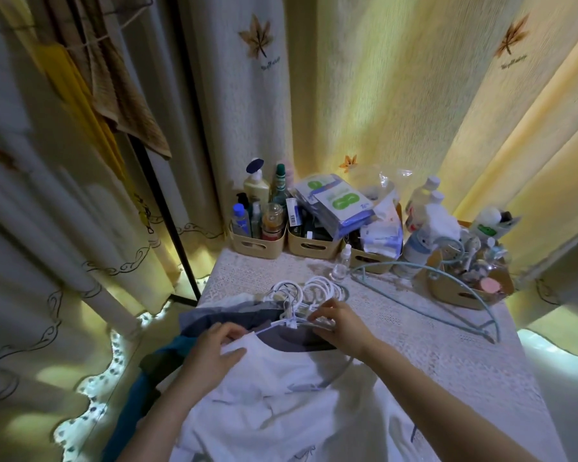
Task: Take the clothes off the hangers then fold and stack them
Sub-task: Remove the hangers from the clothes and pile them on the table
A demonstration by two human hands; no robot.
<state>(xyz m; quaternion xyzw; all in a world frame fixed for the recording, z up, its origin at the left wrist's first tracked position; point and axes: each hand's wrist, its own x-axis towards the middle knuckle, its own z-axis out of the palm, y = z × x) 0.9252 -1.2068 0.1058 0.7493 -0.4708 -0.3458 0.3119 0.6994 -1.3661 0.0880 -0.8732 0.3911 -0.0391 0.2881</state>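
A white T-shirt point(281, 395) lies on top of a pile of hung clothes on the table, over grey point(294, 338), dark grey point(227, 316) and teal point(171, 348) garments. Their white hangers point(311, 291) bunch together with hooks pointing to the far side. My left hand point(214, 348) grips the white shirt's left shoulder at the collar. My right hand point(339, 323) pinches the white hanger at the shirt's neck. A light blue empty hanger point(431, 308) lies on the table to the right.
The table point(447, 361) has a lace cloth. Beige baskets point(257, 245) of bottles and packets line its far edge, and a small clear bottle point(342, 265) stands near the hooks. Curtains surround the table. A black rack pole point(167, 208) with towels stands at left.
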